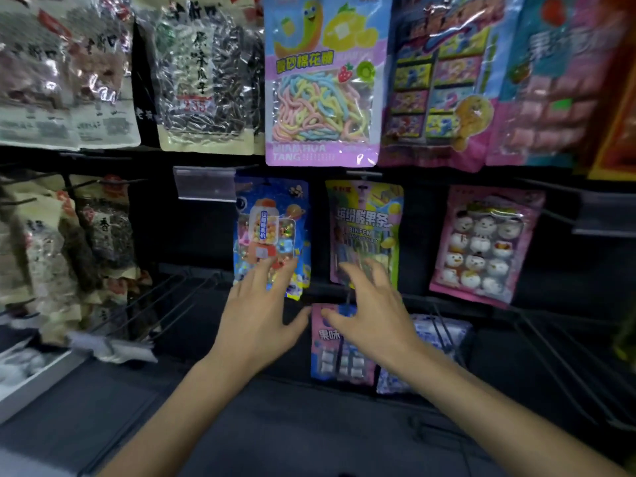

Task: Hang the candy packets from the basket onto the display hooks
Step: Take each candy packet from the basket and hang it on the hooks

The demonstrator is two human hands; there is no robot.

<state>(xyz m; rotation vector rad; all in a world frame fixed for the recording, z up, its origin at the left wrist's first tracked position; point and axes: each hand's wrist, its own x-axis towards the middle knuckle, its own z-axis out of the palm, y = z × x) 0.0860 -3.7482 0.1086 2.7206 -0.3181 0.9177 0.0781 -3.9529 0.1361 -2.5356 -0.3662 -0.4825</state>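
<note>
- Head view: the display rack [192,235] is full of hanging bags. Each one hangs on a wire hook so shoppers can see its front.
- The pink-and-blue candy packet [339,352] hangs low, near the rack's bottom edge, right under both hands. I think it is the one being hung just now.
- The left hand [258,315] reaches out flat with its fingers spread wide. Its fingertips lie on the low end of the blue gumball packet [272,232], maybe to keep it out of the way.
- The right hand [373,311] is spread wide too and looks blurry. Its thumb is at the top of the pink-and-blue candy packet, where the hook hole would be. Its fingers cover the bottom of the sour strip packet [364,228].
- Neither hand is curled around anything.
- Both arms come up from the bottom of the view, palms facing down.
- Bare hooks [165,304] stick out toward the rack's left side, free for more packets.
- The basket is not in sight.
</note>
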